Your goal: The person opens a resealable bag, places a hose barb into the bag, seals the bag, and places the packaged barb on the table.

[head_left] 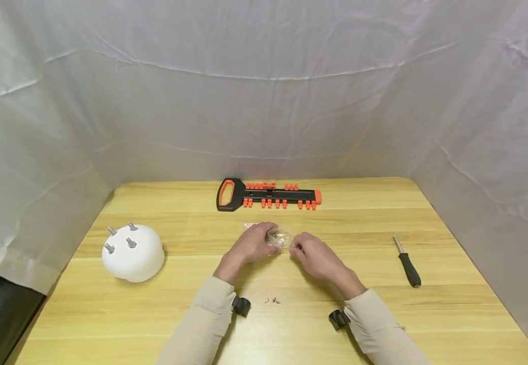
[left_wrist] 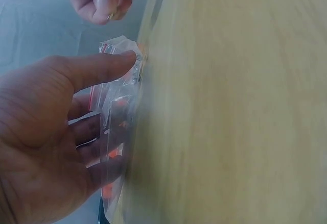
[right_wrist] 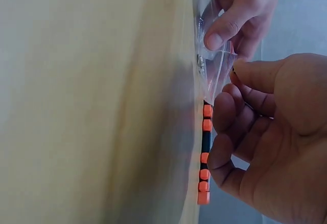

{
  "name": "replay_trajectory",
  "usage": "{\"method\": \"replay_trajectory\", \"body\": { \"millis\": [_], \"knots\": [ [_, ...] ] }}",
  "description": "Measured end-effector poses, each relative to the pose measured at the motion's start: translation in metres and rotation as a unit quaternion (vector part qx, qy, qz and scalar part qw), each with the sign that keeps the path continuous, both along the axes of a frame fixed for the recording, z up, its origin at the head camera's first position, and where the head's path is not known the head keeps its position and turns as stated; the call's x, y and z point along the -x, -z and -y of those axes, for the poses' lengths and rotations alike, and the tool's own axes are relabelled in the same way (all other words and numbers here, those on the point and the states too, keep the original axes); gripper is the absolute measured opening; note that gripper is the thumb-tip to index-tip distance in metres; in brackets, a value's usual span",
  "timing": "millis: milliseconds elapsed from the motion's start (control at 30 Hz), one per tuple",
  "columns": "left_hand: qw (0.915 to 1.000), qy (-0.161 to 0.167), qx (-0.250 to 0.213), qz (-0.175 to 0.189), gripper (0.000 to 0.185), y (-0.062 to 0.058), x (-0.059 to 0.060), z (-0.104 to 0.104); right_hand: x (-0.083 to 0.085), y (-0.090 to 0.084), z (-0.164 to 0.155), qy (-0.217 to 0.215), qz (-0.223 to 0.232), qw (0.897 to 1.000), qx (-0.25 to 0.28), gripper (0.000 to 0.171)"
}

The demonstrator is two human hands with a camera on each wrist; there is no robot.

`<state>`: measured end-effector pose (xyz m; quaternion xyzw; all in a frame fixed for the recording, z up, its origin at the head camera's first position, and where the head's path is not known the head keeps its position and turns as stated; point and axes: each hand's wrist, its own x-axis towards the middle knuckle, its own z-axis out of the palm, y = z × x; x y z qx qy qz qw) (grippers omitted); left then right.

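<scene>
My left hand (head_left: pixel 256 242) grips a clear zip-lock plastic bag (head_left: pixel 279 237) with a red seal line, thumb on one side and fingers on the other. Small metal pieces (right_wrist: pixel 201 62) show inside the bag in the right wrist view. Just right of the bag's mouth, my right hand (head_left: pixel 315 255) pinches a tiny metallic piece (left_wrist: pixel 112 16) between thumb and fingertip; most of it is hidden, so its exact kind cannot be told. Nearer the person, between the forearms, a few small screw-like pieces (head_left: pixel 274 300) lie on the wooden table (head_left: pixel 291 334).
Behind the hands lies a black-and-orange rack (head_left: pixel 282 194) with a looped handle and orange clips. A white rounded object (head_left: pixel 133 258) with several grey pegs stands at left. At right lies a black-handled screwdriver (head_left: pixel 409 267). Grey sheeting (head_left: pixel 264 101) encloses the table.
</scene>
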<state>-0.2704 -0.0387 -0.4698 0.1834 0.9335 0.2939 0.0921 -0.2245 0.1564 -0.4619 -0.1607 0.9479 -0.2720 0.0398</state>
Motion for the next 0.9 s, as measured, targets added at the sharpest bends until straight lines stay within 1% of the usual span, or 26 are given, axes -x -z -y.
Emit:
{"method": "replay_trajectory", "body": {
  "millis": [233,433,600,767,900],
  "knots": [
    [1.0000,0.005,0.001,-0.008,0.064,0.000,-0.001,0.000,0.017,0.001,0.010,0.019,-0.005,1.000,-0.007,0.012],
    [0.9999,0.009,-0.001,-0.014,0.062,0.000,-0.001,0.000,0.026,0.003,0.018,0.028,0.003,0.999,-0.014,0.013],
    [0.9999,0.009,-0.003,-0.014,0.063,0.000,-0.001,0.001,0.026,0.001,0.020,0.039,0.014,0.999,-0.016,0.013],
    [0.9999,0.006,-0.004,-0.011,0.065,0.000,0.000,0.000,0.019,-0.002,0.014,0.042,0.009,0.999,-0.007,0.012],
    [1.0000,0.001,-0.002,-0.008,0.066,0.001,-0.001,-0.001,0.012,-0.002,0.009,0.036,0.003,0.999,0.007,0.011]
  ]
}}
